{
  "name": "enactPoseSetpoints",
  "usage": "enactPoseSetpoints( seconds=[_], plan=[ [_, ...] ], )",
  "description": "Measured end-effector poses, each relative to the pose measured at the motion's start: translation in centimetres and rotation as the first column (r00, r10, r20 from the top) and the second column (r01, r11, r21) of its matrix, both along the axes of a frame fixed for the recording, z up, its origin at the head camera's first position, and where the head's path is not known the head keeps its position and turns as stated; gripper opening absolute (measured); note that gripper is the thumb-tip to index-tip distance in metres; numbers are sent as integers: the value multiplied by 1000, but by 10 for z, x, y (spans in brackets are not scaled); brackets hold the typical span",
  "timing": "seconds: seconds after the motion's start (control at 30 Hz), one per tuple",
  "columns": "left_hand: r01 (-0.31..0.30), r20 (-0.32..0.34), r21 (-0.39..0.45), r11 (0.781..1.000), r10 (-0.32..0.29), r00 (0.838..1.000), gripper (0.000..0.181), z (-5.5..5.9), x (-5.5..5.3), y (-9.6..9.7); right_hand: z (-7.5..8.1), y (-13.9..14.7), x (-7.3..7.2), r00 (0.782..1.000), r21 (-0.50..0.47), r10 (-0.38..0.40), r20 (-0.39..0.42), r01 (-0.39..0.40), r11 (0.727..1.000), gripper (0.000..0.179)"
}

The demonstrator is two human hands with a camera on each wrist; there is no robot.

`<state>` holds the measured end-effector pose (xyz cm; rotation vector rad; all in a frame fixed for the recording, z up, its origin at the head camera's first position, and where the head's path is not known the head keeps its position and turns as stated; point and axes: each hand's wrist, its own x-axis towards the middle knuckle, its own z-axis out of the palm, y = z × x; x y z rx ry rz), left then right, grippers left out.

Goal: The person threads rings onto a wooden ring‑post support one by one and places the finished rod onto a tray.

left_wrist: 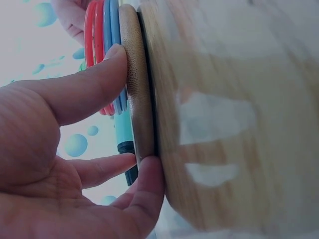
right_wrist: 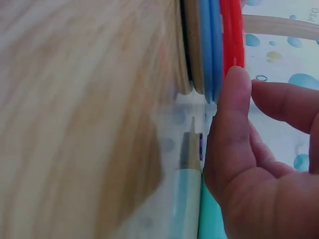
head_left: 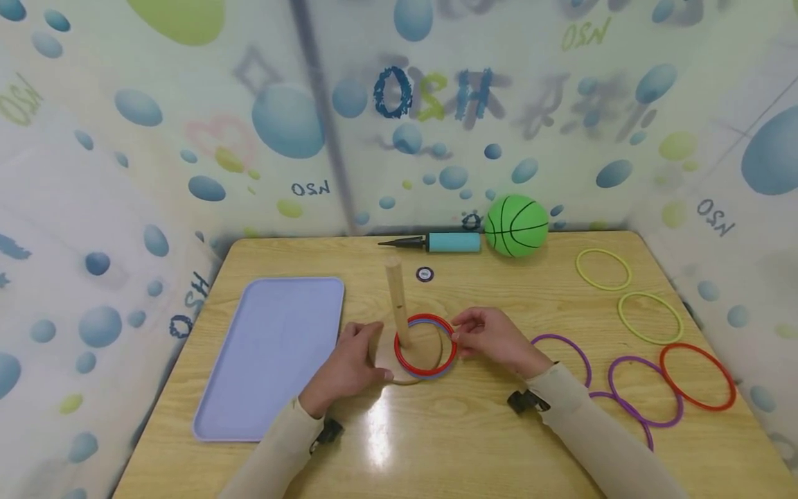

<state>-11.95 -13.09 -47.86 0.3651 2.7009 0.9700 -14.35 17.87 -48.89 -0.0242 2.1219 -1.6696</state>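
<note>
A wooden peg stand (head_left: pixel 395 291) with a round base (left_wrist: pixel 141 99) stands in the middle of the table. Red rings (head_left: pixel 408 367) and blue rings (right_wrist: pixel 212 55) lie stacked around the peg, low on the base and shifted to the right. My left hand (head_left: pixel 352 364) grips the base's left edge, thumb at the near side and fingers farther round. At the right of the stack, my right hand (head_left: pixel 492 339) touches the red ring's outer edge with one digit, while another finger stands apart from it in the right wrist view.
Left of the stand lies a lavender tray (head_left: pixel 274 346). Purple rings (head_left: pixel 645 391), a red ring (head_left: pixel 698 376) and yellow rings (head_left: pixel 650 317) are spread at right. Behind are a small round disc (head_left: pixel 424 274), a blue hand pump (head_left: pixel 454 242) and a green ball (head_left: pixel 516 226).
</note>
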Motion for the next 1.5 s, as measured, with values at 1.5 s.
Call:
enactPoseSetpoints(
  seconds=[1.5],
  plan=[
    [3,12,-16,1000,-3,1000,93,-1,-3,1,45,221,54,909,222,-197,-368,292,930,24]
  ],
)
